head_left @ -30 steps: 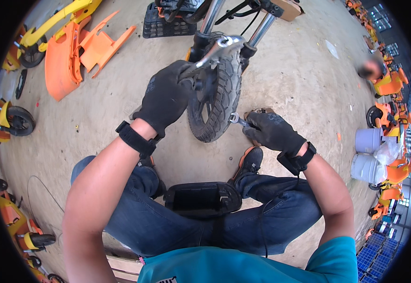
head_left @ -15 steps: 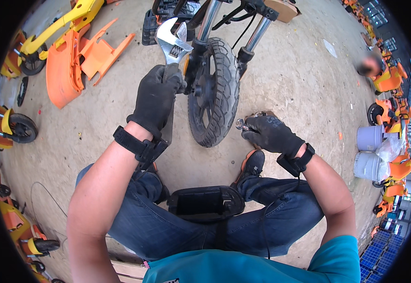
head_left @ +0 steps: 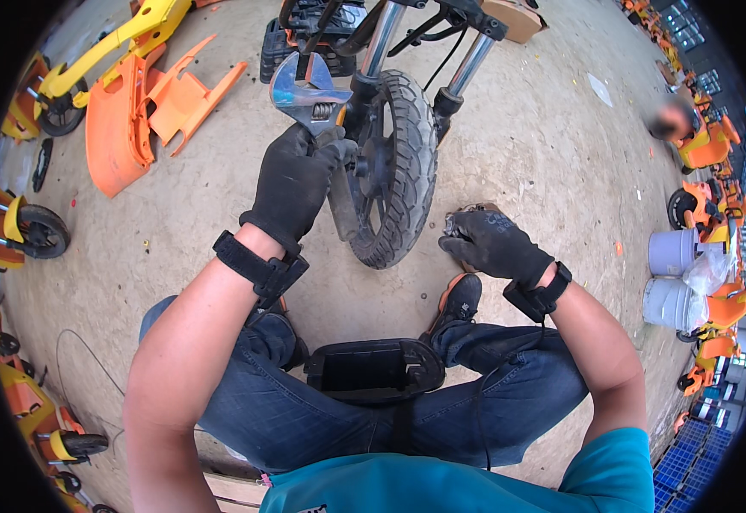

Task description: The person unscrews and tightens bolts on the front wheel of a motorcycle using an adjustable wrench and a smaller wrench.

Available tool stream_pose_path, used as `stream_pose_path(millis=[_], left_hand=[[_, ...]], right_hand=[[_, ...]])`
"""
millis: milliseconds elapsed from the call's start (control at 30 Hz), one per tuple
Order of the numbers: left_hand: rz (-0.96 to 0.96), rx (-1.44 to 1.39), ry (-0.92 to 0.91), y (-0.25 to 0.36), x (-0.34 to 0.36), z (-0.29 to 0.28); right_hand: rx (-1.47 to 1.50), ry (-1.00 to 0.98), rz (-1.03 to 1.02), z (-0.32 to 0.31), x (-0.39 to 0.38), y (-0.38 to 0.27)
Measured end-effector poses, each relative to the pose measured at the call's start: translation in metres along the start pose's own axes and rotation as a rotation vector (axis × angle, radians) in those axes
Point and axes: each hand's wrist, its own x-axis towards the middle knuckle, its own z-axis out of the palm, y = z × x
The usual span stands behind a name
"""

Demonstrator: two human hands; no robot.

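My gloved left hand (head_left: 292,179) is closed round a large adjustable wrench (head_left: 309,96), its jaws up and its grey handle slanting down past my fingers. The wrench is just left of a black front wheel (head_left: 403,171) with a treaded tyre, overlapping the fork leg and hub area; whether it touches them I cannot tell. To the wheel's right, my gloved right hand (head_left: 497,244) is closed on a small metal wrench (head_left: 451,227), now mostly hidden by the fingers. A brownish object (head_left: 480,207) shows behind that hand.
A black open bin-like part (head_left: 373,395) lies between my legs. Orange plastic panels (head_left: 121,128) and a yellow frame (head_left: 116,43) lie at far left. A black crate (head_left: 275,51) stands behind the wheel. Buckets (head_left: 671,252) and orange-yellow vehicles (head_left: 711,150) line the right, with a person there.
My left hand has moved slightly right and down, and the adjustable wrench has tilted, its handle swinging toward the wheel. In my right hand the small wrench's head has turned mostly out of sight.
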Motion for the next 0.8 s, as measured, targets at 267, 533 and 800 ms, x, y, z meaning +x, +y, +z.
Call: stream_pose_path(millis=[267,533,800], left_hand=[[-0.028,-0.058,-0.005,-0.004,-0.001,0.000],[0.004,0.160,0.006,0.002,-0.004,-0.002],[-0.034,0.035,-0.013,-0.007,0.001,-0.001]], right_hand=[[0.082,0.006,-0.019,0.002,0.002,-0.001],[0.050,0.094,-0.065,0.009,0.001,0.004],[0.017,0.173,-0.138,0.020,-0.003,0.016]])
